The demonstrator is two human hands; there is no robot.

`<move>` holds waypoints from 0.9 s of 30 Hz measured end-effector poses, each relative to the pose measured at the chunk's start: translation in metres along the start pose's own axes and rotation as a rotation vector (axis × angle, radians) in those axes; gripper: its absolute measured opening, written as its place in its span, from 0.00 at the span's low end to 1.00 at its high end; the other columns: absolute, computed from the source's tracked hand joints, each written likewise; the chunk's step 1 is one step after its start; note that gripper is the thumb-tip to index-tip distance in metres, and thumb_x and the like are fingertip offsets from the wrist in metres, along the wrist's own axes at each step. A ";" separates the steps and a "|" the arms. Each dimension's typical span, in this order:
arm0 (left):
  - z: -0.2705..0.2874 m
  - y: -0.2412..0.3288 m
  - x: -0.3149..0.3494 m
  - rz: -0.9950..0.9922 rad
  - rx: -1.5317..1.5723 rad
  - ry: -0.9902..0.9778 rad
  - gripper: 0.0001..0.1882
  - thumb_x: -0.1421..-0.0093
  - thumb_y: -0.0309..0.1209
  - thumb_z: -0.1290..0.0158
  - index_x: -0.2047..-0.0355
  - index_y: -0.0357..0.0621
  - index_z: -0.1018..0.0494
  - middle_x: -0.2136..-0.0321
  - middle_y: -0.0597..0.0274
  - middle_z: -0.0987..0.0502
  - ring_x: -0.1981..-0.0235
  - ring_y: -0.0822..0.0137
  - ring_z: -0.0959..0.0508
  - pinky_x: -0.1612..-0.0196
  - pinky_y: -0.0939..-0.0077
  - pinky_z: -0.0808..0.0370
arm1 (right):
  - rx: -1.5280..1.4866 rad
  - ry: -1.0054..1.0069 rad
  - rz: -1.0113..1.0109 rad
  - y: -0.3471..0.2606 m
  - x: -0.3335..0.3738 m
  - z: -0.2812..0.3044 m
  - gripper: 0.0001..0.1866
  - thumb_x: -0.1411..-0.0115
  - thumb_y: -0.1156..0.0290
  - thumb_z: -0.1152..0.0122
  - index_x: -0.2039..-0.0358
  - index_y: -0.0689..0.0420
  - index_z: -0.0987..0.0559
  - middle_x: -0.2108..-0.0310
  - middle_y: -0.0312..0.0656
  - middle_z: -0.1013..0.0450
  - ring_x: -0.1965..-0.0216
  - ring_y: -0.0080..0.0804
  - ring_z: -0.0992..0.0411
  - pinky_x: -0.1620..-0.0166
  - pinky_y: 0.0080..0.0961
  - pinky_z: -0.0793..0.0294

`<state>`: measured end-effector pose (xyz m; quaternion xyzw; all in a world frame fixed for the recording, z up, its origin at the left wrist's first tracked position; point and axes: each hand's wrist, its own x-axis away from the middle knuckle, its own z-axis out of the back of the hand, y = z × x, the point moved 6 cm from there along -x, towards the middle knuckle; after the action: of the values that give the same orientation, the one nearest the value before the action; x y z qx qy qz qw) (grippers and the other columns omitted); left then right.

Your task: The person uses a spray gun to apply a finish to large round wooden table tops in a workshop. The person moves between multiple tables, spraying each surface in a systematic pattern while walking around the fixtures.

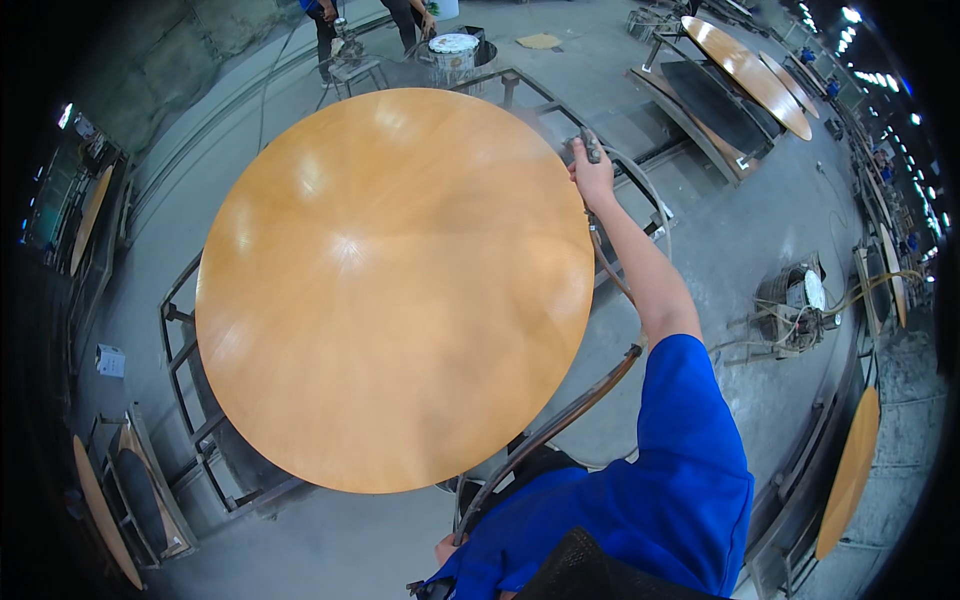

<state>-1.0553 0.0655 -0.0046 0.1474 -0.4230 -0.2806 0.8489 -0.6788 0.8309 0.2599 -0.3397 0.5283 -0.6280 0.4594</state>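
Observation:
A large round wooden tabletop (400,290) with a glossy orange-brown surface lies flat in front of me. Past its far right edge, my right hand (593,178) is closed around a grey spray gun (590,146), and a faint haze hangs near it. A thin hose runs down from the gun beside my forearm. Low in the view, close to my body, my left hand (446,547) is closed on a thick brown hose (555,425) that curves up toward my right elbow. Most of the left hand's fingers are hidden.
A dark metal frame (180,345) surrounds the tabletop from below. Beyond it stand a white bucket (454,52) and another person's legs (326,40). More round tabletops (748,75) rest on racks around the room. At right, hoses trail from a pump-like unit (795,305).

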 end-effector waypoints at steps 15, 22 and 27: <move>0.018 -0.047 0.014 -0.030 0.112 0.229 0.14 0.47 0.35 0.41 0.81 0.35 0.24 0.87 0.45 0.29 0.84 0.58 0.25 0.77 0.55 0.31 | -0.065 -0.347 0.012 0.000 0.143 -0.115 0.24 0.33 0.55 0.43 0.38 0.47 0.28 0.66 0.34 0.25 0.78 0.18 0.33 0.75 0.22 0.29; 0.041 -0.096 0.089 0.295 0.114 0.768 0.15 0.47 0.37 0.42 0.76 0.35 0.22 0.81 0.42 0.22 0.78 0.44 0.23 0.74 0.53 0.31 | 0.136 -0.699 -0.181 -0.035 0.327 -0.284 0.21 0.33 0.46 0.44 0.54 0.50 0.24 0.80 0.32 0.30 0.83 0.18 0.33 0.82 0.19 0.37; 0.063 -0.112 0.151 0.259 0.395 0.778 0.15 0.44 0.32 0.46 0.82 0.31 0.26 0.89 0.47 0.30 0.86 0.65 0.30 0.78 0.58 0.34 | -0.153 -0.945 -0.068 -0.091 0.462 -0.362 0.20 0.33 0.47 0.45 0.56 0.50 0.27 0.81 0.31 0.32 0.83 0.17 0.33 0.85 0.15 0.41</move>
<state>-1.0724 -0.1157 0.0745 0.3468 -0.1328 -0.0098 0.9284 -1.1895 0.5277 0.2451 -0.6380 0.2950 -0.3787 0.6021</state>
